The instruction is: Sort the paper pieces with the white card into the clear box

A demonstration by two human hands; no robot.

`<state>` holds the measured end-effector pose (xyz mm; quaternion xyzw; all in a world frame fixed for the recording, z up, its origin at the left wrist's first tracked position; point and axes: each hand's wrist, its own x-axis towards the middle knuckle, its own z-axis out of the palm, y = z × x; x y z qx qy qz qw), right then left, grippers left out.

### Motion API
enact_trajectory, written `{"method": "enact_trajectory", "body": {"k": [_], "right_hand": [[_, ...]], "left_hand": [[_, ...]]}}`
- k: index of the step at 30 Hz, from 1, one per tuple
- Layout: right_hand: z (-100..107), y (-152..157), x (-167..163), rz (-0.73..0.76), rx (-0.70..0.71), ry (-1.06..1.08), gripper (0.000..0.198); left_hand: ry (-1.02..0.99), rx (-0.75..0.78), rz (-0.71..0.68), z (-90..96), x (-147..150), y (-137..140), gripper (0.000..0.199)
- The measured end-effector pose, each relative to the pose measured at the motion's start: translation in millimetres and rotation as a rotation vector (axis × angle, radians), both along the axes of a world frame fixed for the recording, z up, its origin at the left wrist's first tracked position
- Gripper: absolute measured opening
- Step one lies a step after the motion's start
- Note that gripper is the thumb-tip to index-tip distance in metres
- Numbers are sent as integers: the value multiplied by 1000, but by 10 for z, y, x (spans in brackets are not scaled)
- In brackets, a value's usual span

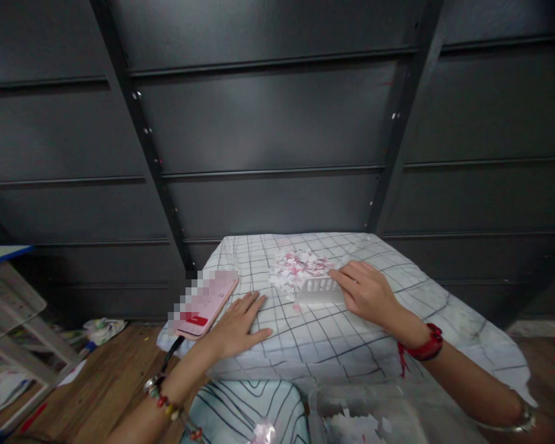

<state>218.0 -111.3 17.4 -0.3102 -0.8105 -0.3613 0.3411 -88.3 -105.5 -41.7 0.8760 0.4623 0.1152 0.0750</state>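
A heap of small white and pink paper scraps (300, 266) lies on the checked white tablecloth (305, 342). My right hand (367, 290) grips a pale, slotted plastic scraper-like piece (321, 291), standing on edge along the near side of the heap. What the piece is exactly, I cannot tell. Flat on the cloth to the left rests my left hand (240, 324), palm down, fingers stretched out, holding nothing. Just beyond its wrist is a phone (208, 308) with a pink screen, partly blurred out, with a dark cable at its near end.
Below the table's near edge stands a clear plastic box (374, 407) holding white paper scraps. Beside it is a light blue cushion with dark lines (254, 401). A dark panelled wall (268, 123) rises behind the table. A white stand (13, 308) is at left.
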Motion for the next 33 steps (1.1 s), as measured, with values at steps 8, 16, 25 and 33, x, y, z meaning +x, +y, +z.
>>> {"method": "enact_trajectory", "body": {"k": [8,16,25,33], "right_hand": [[68,-217,-95,-63,45,-45,28],[41,-417,-303,-43,1,-72,27],[153,-732,-634,-60,-178,-30,24],[205,-882,-724,104,-175,-52,27]], "left_hand": [[52,-56,-52,48,-66,-26,74],[35,-53,-81,29,-100,-12,74],[73,-235,-117,177,-99,-4,83],[87,-297,-115,206,-104,15,86]]}}
